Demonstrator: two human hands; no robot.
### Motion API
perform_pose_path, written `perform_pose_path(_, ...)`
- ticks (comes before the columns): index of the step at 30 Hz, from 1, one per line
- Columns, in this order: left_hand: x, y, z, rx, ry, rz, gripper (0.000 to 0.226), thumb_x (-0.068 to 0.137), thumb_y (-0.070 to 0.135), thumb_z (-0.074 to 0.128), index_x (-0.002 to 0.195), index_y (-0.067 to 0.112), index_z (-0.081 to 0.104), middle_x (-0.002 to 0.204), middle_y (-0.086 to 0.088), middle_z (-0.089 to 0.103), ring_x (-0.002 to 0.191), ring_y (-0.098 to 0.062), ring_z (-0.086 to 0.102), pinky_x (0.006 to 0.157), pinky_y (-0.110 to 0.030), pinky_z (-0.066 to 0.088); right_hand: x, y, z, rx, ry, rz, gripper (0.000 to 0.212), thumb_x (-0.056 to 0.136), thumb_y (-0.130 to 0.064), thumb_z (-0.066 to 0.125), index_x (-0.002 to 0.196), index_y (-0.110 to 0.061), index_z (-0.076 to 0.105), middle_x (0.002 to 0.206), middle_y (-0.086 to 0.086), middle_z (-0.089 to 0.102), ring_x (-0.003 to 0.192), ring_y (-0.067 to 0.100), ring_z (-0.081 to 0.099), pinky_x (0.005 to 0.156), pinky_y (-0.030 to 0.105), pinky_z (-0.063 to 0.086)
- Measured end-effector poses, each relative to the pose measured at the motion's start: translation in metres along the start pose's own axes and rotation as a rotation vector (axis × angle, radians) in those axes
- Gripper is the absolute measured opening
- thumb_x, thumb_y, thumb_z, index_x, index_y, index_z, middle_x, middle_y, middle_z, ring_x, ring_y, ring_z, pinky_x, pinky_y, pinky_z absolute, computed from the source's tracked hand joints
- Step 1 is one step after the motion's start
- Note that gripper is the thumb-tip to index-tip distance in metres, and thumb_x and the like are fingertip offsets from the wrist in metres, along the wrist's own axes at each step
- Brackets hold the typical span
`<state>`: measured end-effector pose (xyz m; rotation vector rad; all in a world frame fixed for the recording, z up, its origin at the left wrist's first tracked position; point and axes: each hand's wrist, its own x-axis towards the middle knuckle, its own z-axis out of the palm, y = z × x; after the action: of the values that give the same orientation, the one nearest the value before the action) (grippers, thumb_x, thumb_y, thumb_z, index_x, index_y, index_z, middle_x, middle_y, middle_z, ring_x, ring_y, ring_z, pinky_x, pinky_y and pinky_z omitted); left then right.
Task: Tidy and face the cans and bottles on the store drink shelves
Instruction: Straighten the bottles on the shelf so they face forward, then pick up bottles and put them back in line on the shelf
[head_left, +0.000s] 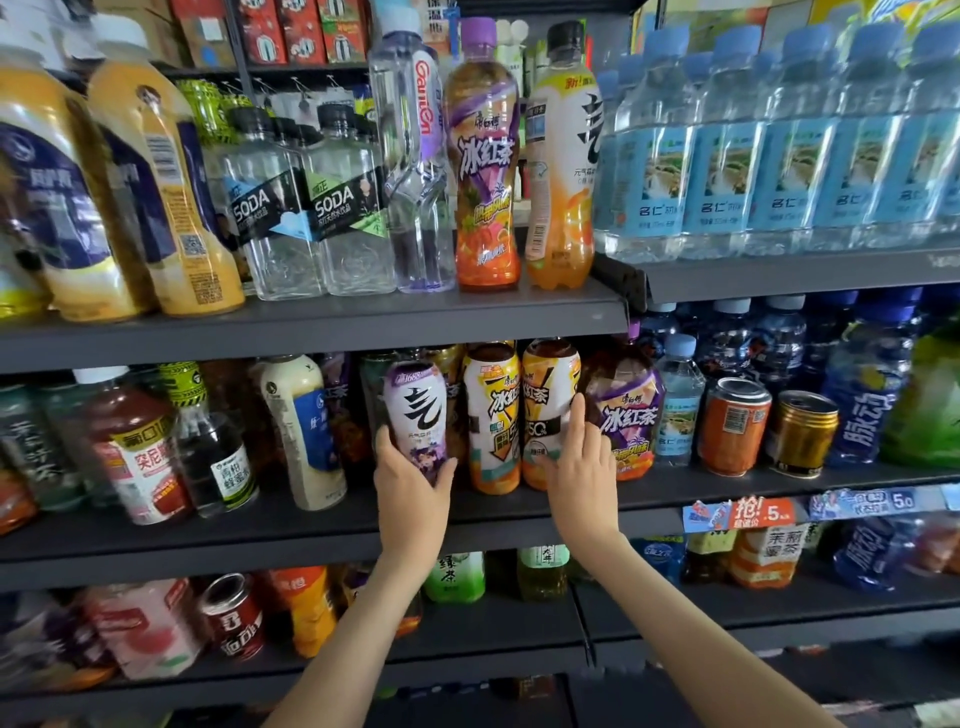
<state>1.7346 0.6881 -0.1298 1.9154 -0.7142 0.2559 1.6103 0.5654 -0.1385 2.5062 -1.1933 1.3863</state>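
Purple and white bottle (415, 410) is at the front of the middle shelf (260, 540). The left hand (413, 488) is curled round its lower part and grips it. Just right of this bottle stand two yellow tea bottles (491, 415). The right hand (582, 467) touches the second one with straight fingers and holds nothing. Farther right of the purple and white bottle sit an orange can (732, 426) and a gold can (802, 431).
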Motion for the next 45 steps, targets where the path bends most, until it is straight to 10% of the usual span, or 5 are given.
perform_pose_path(5,0.006,-0.001,-0.006,-0.024,-0.028,0.007,0.067,0.081,0.022,0.073,0.132,-0.004,0.039,0.121,-0.02,0.05,0.112,-0.035,0.054,0.084,-0.035,0.046,-0.02,-0.014,-0.01,0.226,0.111,-0.08,0.058,0.09,-0.028,0.054,0.137,0.0,0.032,0.102,0.014,0.053,0.092,0.021,0.043,0.082,0.035,0.046)
perform_pose_path(12,-0.028,-0.006,-0.035,-0.169,-0.101,0.161,0.069,0.078,0.018,0.076,0.135,0.003,0.041,0.124,-0.012,0.05,0.113,-0.018,0.051,0.082,-0.014,0.038,-0.031,-0.065,-0.031,0.735,-0.448,-0.065,0.073,0.084,-0.035,0.068,0.143,-0.013,0.032,0.138,0.001,0.045,0.13,0.013,0.04,0.105,0.027,0.039)
perform_pose_path(19,-0.067,-0.014,-0.1,-0.162,-0.133,0.214,0.061,0.076,0.009,0.073,0.13,0.011,0.045,0.121,-0.002,0.05,0.112,-0.008,0.049,0.092,-0.016,0.043,-0.049,-0.115,-0.059,0.933,-0.549,-0.025,0.059,0.07,-0.018,0.083,0.121,-0.015,0.053,0.097,-0.026,0.058,0.087,-0.023,0.053,0.071,0.0,0.04)
perform_pose_path(27,-0.111,-0.078,-0.249,0.255,-0.133,0.01,0.056,0.093,0.035,0.056,0.143,0.026,0.031,0.135,0.019,0.03,0.124,0.011,0.02,0.098,0.003,0.013,-0.092,-0.209,-0.057,1.123,-0.759,-0.1,0.055,0.069,-0.024,0.084,0.117,-0.016,0.057,0.091,-0.025,0.062,0.081,-0.018,0.057,0.069,0.003,0.045)
perform_pose_path(45,-0.122,-0.285,-0.616,0.689,0.221,-0.231,0.04,0.095,0.029,0.052,0.133,0.021,0.046,0.135,0.01,0.043,0.12,-0.006,0.046,0.089,-0.011,0.035,-0.23,-0.603,-0.016,1.346,-1.003,-0.15,0.048,0.071,-0.025,0.082,0.111,-0.025,0.054,0.088,-0.025,0.059,0.077,-0.016,0.052,0.061,-0.001,0.041)
